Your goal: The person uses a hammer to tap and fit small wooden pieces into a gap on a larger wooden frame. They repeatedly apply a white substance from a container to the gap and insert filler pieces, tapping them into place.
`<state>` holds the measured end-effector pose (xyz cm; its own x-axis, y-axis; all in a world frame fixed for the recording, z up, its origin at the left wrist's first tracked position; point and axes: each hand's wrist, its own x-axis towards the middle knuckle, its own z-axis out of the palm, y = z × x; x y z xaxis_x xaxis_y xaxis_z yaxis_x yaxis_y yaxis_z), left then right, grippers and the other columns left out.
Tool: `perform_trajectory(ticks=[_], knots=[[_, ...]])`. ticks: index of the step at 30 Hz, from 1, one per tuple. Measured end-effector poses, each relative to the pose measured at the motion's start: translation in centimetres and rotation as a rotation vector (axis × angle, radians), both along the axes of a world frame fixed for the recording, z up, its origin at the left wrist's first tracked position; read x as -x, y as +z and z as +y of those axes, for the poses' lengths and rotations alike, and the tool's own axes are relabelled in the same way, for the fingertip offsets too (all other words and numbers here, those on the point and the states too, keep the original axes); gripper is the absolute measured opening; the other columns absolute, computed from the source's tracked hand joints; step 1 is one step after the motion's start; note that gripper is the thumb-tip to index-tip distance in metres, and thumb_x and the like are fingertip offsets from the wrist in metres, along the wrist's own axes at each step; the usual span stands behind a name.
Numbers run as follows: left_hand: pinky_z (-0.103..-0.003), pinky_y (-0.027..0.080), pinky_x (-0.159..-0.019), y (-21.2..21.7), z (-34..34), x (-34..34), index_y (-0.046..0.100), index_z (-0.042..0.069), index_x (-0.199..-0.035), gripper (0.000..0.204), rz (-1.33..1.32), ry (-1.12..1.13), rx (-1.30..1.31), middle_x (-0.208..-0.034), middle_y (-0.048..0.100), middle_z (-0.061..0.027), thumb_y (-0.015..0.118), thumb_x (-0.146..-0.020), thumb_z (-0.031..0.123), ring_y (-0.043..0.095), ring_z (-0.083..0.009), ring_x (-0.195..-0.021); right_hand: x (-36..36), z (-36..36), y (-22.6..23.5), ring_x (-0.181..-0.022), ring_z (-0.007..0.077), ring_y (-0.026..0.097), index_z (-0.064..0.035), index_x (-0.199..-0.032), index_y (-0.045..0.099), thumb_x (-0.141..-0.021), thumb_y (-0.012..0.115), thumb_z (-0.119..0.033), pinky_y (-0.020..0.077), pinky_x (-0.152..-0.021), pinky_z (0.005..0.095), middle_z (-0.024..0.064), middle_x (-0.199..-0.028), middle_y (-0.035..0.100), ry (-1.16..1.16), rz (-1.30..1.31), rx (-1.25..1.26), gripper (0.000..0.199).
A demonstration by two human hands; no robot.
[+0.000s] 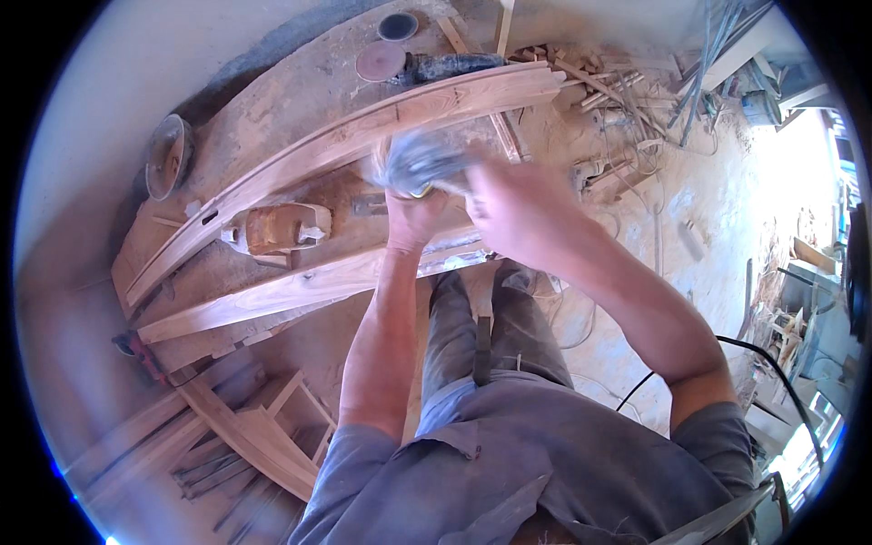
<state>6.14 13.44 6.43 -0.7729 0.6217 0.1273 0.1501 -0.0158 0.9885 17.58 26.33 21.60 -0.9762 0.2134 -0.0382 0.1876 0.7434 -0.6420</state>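
Two-handed work above a dusty bench (291, 98), with clock directions read from the grey item (423, 163) and twelve toward the upper edge. The item, the object of the work, lies at the hands, in front of the curved beam (345, 136); blur hides its kind and whether it touches the wood. At six o'clock, the left hand (414, 216) meets the item's lower side; at four o'clock, the right hand (513, 204) stands close beside it, strongly blurred. Whether the fingers of either hand are spread, pressed together or pinching cannot be told. The step in hand appears to be a quick action of the right hand upon the item, with the left as support; the next move probably calls for a steady left hold and a controlled right wrist. The curved beam arches from eight o'clock over twelve to two; the straight beam (300, 291) lies at seven. A disc tool (381, 62) rests at eleven o'clock, a bowl (168, 156) at nine.
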Motion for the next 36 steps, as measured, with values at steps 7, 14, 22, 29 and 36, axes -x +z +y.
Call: perform_trajectory(ticks=[7, 14, 22, 29, 36], knots=[[-0.028, 0.050, -0.069, -1.1, -0.3, 0.2, 0.074, 0.006, -0.093, 0.008, -0.135, 0.033, 0.060, -0.084, 0.071, 0.0035, 0.080, -0.088, 0.007, 0.062, -0.0076, -0.076, 0.0, 0.1, 0.3, -0.073, 0.0374, 0.073, 0.0037, -0.115, 0.057, -0.092, 0.066, -0.009, 0.0556, -0.062, 0.0490, 0.0246, -0.085, 0.071, -0.202, -0.198, 0.038, 0.028], [-0.027, 0.048, -0.065, -1.9, -0.5, 1.1, 0.070, 0.005, -0.084, 0.009, -0.111, 0.073, -0.085, -0.077, 0.067, 0.0024, 0.078, -0.084, 0.003, 0.057, -0.0070, -0.072, 2.0, -1.0, 1.5, -0.067, 0.0374, 0.072, 0.0044, -0.107, 0.057, -0.094, 0.065, -0.009, 0.0555, -0.060, 0.0471, 0.0257, -0.080, 0.068, 0.004, -0.037, -0.020, 0.021], [-0.027, 0.048, -0.062, -2.8, -0.9, 2.5, 0.071, 0.003, -0.086, 0.012, -0.394, 0.106, -0.102, -0.074, 0.068, 0.0007, 0.082, -0.083, 0.005, 0.058, -0.0068, -0.070, 0.5, 1.3, -7.6, -0.079, 0.0351, 0.074, 0.0063, -0.119, 0.059, -0.086, 0.061, -0.006, 0.0582, -0.070, 0.0483, 0.0257, -0.092, 0.072, -0.220, -0.361, 0.178, 0.036], [-0.028, 0.047, -0.064, -5.2, -2.2, 4.4, 0.069, 0.004, -0.088, 0.015, -0.534, 0.087, -0.225, -0.077, 0.067, -0.0029, 0.083, -0.083, 0.002, 0.060, -0.0125, -0.069, -0.8, 8.7, -16.2, -0.059, 0.0183, 0.064, 0.0053, -0.116, 0.061, -0.084, 0.062, -0.006, 0.0505, -0.054, 0.0347, 0.0108, -0.073, 0.066, -0.293, -0.594, 0.336, 0.034], [-0.030, 0.048, -0.072, -3.3, -1.9, 1.0, 0.065, 0.004, -0.090, 0.015, -0.285, 0.058, -0.005, -0.082, 0.064, -0.0037, 0.074, -0.085, -0.008, 0.060, -0.0153, -0.077, 2.9, 10.3, -21.8, -0.079, 0.0302, 0.073, 0.0089, -0.104, 0.067, -0.081, 0.063, -0.003, 0.0562, -0.068, 0.0430, 0.0208, -0.086, 0.073, -0.113, -0.683, 0.321, 0.027]])
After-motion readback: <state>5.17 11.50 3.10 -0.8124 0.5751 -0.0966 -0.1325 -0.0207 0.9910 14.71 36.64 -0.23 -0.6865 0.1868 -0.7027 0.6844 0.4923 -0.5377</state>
